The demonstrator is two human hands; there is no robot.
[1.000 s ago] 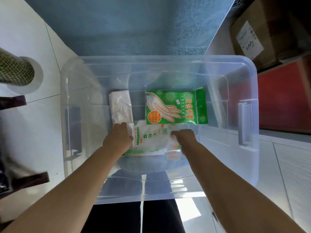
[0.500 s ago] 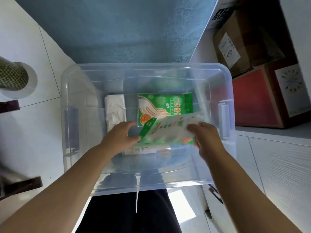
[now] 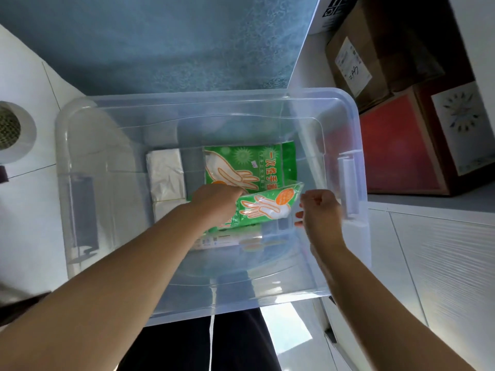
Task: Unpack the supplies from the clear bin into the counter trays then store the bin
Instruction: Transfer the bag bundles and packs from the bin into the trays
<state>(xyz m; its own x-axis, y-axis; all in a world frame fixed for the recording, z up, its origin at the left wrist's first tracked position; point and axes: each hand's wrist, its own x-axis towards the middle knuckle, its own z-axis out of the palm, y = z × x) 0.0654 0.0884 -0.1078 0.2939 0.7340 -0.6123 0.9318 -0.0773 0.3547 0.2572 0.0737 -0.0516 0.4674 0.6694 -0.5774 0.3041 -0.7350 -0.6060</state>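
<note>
The clear bin (image 3: 356,121) stands below me on the floor. Inside it, my left hand (image 3: 214,199) grips the left end of a green glove packet (image 3: 265,207) that is lifted and tilted above the bin floor. The curled fingers of my right hand (image 3: 320,212) pinch the packet's clear right edge. A second green glove packet (image 3: 249,164) lies flat behind it. Two white wrapped packs (image 3: 166,175) lie at the left. A flat printed white packet (image 3: 227,241) lies under the lifted one.
Brown cardboard boxes (image 3: 356,62) and a red box (image 3: 396,145) stand to the right of the bin. A white ribbed cabinet top (image 3: 442,263) is at the lower right. A round roll (image 3: 10,129) sits on the white tiles at the left.
The glove packet has been turned over from its white side to its green printed side and sits lower. My right hand has drawn back to its right edge.
</note>
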